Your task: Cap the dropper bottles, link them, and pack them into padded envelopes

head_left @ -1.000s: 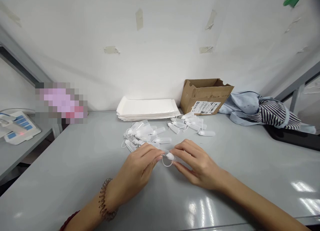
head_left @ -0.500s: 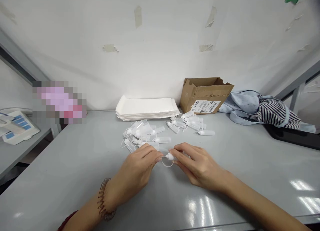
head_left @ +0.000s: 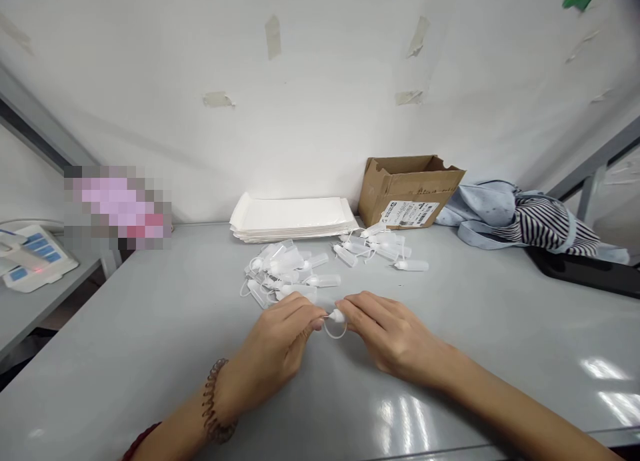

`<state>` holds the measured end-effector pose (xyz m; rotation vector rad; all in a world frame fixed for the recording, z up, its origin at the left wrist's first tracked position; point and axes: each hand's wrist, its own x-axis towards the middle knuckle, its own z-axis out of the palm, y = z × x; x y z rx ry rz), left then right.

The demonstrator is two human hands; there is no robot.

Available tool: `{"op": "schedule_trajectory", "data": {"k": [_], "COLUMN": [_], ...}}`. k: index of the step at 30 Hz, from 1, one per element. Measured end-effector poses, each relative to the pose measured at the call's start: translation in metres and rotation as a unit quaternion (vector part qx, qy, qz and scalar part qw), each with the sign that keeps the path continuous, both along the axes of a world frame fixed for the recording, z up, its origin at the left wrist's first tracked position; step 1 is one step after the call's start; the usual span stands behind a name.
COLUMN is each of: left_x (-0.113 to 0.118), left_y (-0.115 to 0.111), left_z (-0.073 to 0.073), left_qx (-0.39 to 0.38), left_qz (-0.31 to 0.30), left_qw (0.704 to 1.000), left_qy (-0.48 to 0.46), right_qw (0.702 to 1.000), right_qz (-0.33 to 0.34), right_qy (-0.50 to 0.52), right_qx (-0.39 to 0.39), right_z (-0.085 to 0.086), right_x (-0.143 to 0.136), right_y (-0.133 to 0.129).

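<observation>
Between my hands is a small bottle with a white cap (head_left: 337,316), a thin needle-like tip pointing left and a looped white strap below. My right hand (head_left: 400,334) is closed around the bottle, hiding its body. The fingertips of my left hand (head_left: 283,341) pinch the end of the thin tip, where the strap also ends. Just behind my left hand lies a pile of translucent bottles (head_left: 285,264) with white caps and straps. A smaller group of similar bottles (head_left: 385,248) rests farther right.
A stack of white sheets or envelopes (head_left: 295,214) lies against the wall. Beside it stands an open cardboard box (head_left: 410,191). Blue and striped cloth (head_left: 500,214) sits on a black object (head_left: 580,271) at right. A white and blue device (head_left: 40,258) is at far left.
The fingers of my right hand have closed in more around the bottle by its cap. The view has shifted slightly; the piles look the same.
</observation>
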<state>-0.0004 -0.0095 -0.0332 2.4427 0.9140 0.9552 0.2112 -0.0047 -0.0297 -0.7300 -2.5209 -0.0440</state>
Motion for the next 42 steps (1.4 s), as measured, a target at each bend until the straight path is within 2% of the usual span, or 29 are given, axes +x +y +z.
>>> {"op": "schedule_trajectory", "data": {"k": [9,20,26,30,35,39,42], "left_x": [0.003,0.004,0.004,-0.002,-0.015,-0.023,-0.024], "left_y": [-0.004,-0.005,-0.005,0.000,0.011,0.018,0.019], "left_z": [0.001,-0.008,-0.001,0.004,0.003,0.005,0.008], "left_qx": [-0.009,0.002,-0.003,0.009,0.037,0.055,0.026], "left_qz": [0.008,0.007,0.015,0.028,0.114,0.195,0.244], "left_qw": [1.000,1.000,0.999,0.999,0.992,0.977,0.965], "left_qy": [-0.005,0.007,0.038,0.040,0.041,0.074,0.095], "right_qw": [0.999,1.000,0.998,0.997,0.995,0.986,0.970], "right_qz": [-0.011,0.005,0.016,0.017,-0.050,-0.137,-0.237], "right_qy": [-0.011,-0.012,0.037,0.074,0.087,0.090,-0.001], "right_qx": [0.036,0.011,-0.057,-0.028,0.004,0.004,-0.054], "right_z": [0.000,-0.009,-0.010,-0.008,-0.003,0.006,0.011], "right_x": [-0.004,-0.006,-0.006,0.002,0.023,0.044,0.058], "right_y": [-0.004,-0.004,0.001,0.012,0.032,0.046,0.053]}}
